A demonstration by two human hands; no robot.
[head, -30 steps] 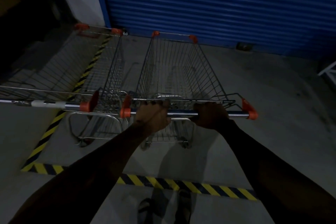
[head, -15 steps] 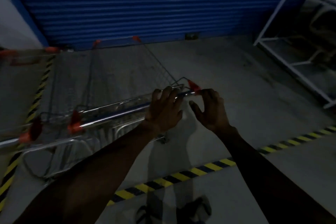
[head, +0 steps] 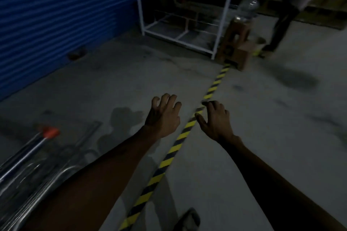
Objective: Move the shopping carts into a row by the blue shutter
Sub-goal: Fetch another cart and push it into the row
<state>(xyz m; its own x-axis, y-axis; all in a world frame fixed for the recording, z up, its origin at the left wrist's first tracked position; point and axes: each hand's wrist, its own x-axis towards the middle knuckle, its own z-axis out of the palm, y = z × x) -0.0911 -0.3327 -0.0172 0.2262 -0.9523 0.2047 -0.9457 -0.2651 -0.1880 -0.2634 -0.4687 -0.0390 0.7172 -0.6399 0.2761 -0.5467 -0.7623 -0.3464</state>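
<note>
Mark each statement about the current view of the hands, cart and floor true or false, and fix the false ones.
1. Both hands grip the cart handle. False: the left hand and right hand are open and hold nothing.
2. The cart handle with its orange end cap lies at lower left. True.
3. The blue shutter is on the right. False: it is on the left.
4. A yellow-and-black striped line crosses the floor between the forearms. True.
5. A white metal frame stands beyond the shutter. True.
</note>
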